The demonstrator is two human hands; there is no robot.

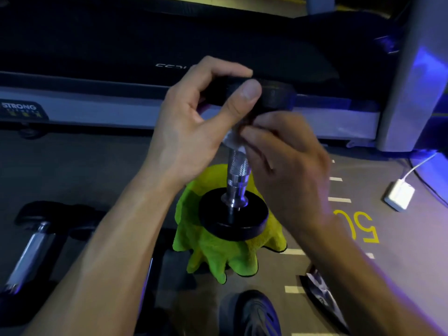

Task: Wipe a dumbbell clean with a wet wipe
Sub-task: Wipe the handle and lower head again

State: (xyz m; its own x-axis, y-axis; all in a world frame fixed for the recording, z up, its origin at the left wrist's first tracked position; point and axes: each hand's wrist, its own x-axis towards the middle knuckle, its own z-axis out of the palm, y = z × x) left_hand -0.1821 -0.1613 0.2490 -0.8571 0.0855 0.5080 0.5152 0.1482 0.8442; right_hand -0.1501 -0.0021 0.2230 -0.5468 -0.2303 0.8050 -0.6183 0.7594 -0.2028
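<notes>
The dumbbell stands upright on end; its lower black disc-shaped plate rests on a crumpled yellow-green towel spread on the grey floor. The handle is chromed steel, knurled at mid-length and smooth at the collars. The left hand grips the upper black plate, thumb across its rim. The right hand, blurred, pinches a small white wet wipe against the handle just below that plate. A second dumbbell lies left of the towel.
</notes>
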